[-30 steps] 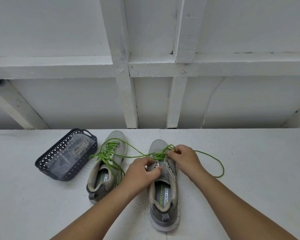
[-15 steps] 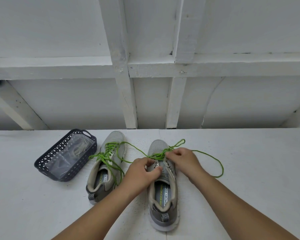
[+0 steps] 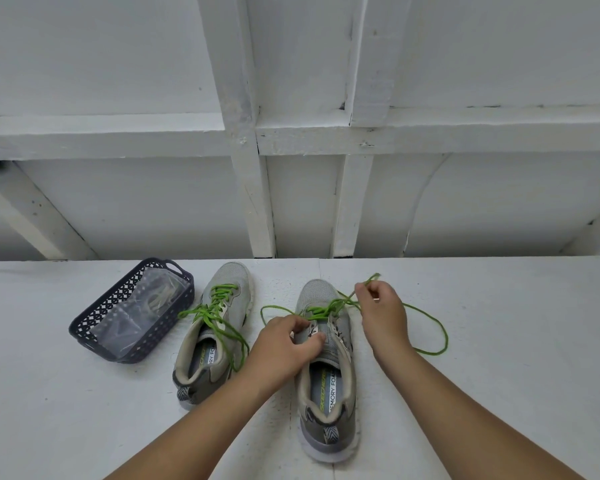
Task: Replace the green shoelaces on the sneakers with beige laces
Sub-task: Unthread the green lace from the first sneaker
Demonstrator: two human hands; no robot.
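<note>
My right hand (image 3: 381,311) pinched the green lace (image 3: 430,336) above the right sneaker (image 3: 326,375) on the tabletop (image 3: 499,375). My left hand (image 3: 284,341) gripped its tongue. The lace looked thin, soft and floppy, best pulled near the holes.

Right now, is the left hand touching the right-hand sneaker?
Touching. The head view shows the left hand with its fingers curled onto the right-hand sneaker at the tongue and eyelet edge, no gap between them.

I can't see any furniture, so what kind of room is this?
Hard to say, maybe a workshop or shed. A bare white-painted surface holds the sneakers, and behind it stands a white plank wall with rough wooden beams. It doesn't look like a living room.
</note>
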